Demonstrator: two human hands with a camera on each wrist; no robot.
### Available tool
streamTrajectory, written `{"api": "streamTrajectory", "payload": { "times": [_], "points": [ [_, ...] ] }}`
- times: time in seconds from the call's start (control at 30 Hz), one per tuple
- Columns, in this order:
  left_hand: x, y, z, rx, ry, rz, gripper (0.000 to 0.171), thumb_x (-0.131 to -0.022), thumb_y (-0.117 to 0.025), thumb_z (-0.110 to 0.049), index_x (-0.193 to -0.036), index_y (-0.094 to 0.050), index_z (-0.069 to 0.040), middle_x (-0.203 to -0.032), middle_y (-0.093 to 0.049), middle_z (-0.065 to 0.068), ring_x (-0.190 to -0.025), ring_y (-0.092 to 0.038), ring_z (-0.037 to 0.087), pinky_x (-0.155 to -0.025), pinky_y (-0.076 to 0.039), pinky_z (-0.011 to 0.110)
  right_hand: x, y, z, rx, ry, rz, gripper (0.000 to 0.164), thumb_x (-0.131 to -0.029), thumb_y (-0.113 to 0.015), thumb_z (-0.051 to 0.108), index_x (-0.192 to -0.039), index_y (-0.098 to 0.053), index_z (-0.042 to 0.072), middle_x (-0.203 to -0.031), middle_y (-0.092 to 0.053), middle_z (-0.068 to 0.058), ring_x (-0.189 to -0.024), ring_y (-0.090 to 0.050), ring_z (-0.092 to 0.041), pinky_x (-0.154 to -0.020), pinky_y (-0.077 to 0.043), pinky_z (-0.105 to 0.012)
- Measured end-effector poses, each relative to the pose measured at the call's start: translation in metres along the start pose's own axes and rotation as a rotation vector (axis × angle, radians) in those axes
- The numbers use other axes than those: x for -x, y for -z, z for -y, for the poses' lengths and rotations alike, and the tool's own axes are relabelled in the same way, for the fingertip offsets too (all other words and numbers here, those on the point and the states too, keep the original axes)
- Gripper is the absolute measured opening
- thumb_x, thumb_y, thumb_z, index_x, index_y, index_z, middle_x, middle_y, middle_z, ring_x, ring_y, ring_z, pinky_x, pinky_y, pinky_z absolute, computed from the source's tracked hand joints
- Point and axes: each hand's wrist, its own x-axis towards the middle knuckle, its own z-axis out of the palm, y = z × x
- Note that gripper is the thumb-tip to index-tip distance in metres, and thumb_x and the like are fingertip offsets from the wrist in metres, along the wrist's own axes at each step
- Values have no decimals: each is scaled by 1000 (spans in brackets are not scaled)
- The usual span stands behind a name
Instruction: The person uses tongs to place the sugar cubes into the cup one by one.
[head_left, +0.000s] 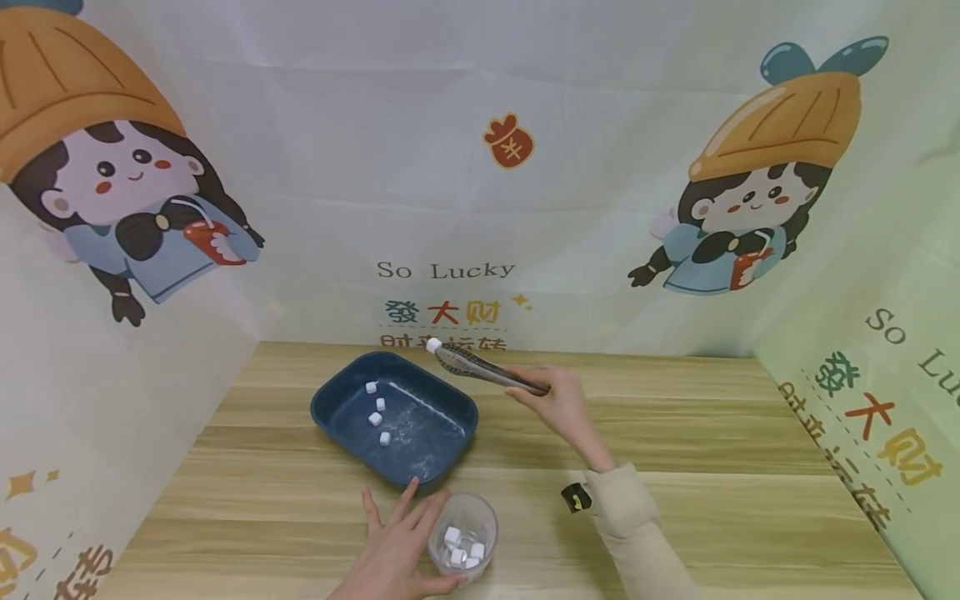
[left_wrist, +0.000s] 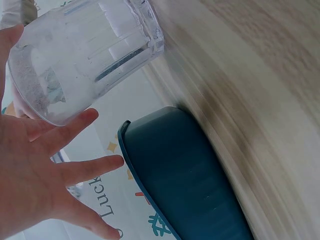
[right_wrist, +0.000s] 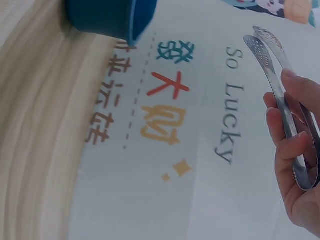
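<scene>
1. Load status: I read one white cube (head_left: 433, 343) at the tips of the metal tongs (head_left: 480, 367), centre of the head view. The right hand (head_left: 558, 404) grips the tongs.

2. Drop hazard: the cube sits at the extreme end of the tongs. If the squeeze slackens, I expect it to fall; if the squeeze is excessive, it can shoot out onto the worktop (head_left: 712, 425).

3. Verification limit: I cannot make out the cube in the right wrist view, so its seating is unconfirmed.

4. Tipping hazard: the left hand (head_left: 393, 546) holds the clear cup (head_left: 489, 517), lower centre of the frame, between thumb and forefinger, its other fingers spread. A sideways push can tip the cup and spill the cubes inside (head_left: 453, 537).

5. Nudge hazard: one spread finger lies at the lower edge of the dark blue tray (head_left: 438, 437); I cannot tell whether they touch. A bump there can scatter the four loose cubes (head_left: 376, 419) in its left half.

6. Collision hazard: carrying the tongs too low can strike either rim.
</scene>
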Motion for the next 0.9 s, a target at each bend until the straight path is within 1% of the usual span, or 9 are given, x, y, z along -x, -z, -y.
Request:
{"api": "streamTrajectory", "payload": {
  "times": [0.1, 0.23, 0.4, 0.47, 0.53, 0.6, 0.7, 0.8, 0.9],
  "points": [
    [0, 0, 0, 2, 3, 6, 90, -62, -66, -62, -130, -42, -8, -130, -51, 8, -127, -33, 42, -86, 1, 80, 4, 8, 2, -26, -11, -27, 27, -70, -74, 13, -96, -70, 6, -82, -70, -10, -58, -49, -8, -48, -33, -15],
    [0, 0, -1, -9, -2, 1, 90, -62, -66, -62, -130, -42, -8, -129, -51, 7, -127, -33, 42, -86, -1, 80, 11, 23, 6, -62, 9, -77, 27, -68, -75, 10, -94, -71, 4, -81, -70, -12, -57, -48, -6, -45, -33, -15],
    [0, -2, -1, -28, -13, -20, 90, -61, -66, -63, -129, -42, -9, -128, -52, 5, -126, -34, 41, -87, -4, 79, 21, 47, 11, -139, 58, -159, 26, -65, -74, -1, -90, -70, -2, -81, -70, -16, -59, -48, -2, -43, -34, -15],
    [0, -2, 0, -29, -14, -24, 90, -61, -65, -63, -129, -42, -9, -128, -52, 5, -126, -35, 41, -87, -4, 79, 26, 59, 13, -176, 69, -179, 27, -64, -73, -6, -90, -69, -5, -79, -69, -18, -57, -46, -1, -41, -34, -15],
    [0, -2, 0, -31, -15, -28, 90, -61, -65, -63, -130, -42, -9, -128, -52, 5, -126, -35, 41, -87, -5, 79, 31, 70, 15, -195, 69, -194, 28, -64, -72, -9, -91, -69, -5, -79, -68, -19, -58, -45, 0, -40, -33, -16],
    [0, -2, 0, -34, -16, -31, 91, -61, -65, -63, -130, -42, -9, -128, -52, 5, -126, -35, 41, -87, -5, 79, 38, 81, 17, -194, 62, -198, 30, -65, -71, -9, -94, -69, -3, -79, -68, -17, -58, -44, 1, -41, -32, -15],
    [1, -2, 0, -32, -15, -33, 91, -61, -66, -63, -129, -42, -8, -128, -52, 5, -126, -35, 41, -86, -4, 79, 46, 97, 20, -159, 52, -213, 33, -65, -72, -8, -97, -69, 1, -82, -69, -8, -62, -48, 2, -42, -34, -14],
    [1, -2, 1, -28, -16, -39, 91, -61, -66, -63, -129, -42, -8, -127, -53, 6, -126, -35, 41, -86, -3, 80, 54, 110, 24, -135, 77, -238, 35, -63, -72, -10, -96, -69, 1, -83, -69, -1, -64, -51, 3, -43, -35, -14],
    [2, -3, 1, -27, -19, -47, 90, -61, -66, -63, -129, -43, -9, -127, -53, 5, -126, -35, 41, -86, -2, 80, 61, 120, 26, -123, 118, -269, 38, -59, -73, -13, -94, -69, -1, -81, -70, -1, -66, -54, 2, -43, -36, -13]
  ]
}}
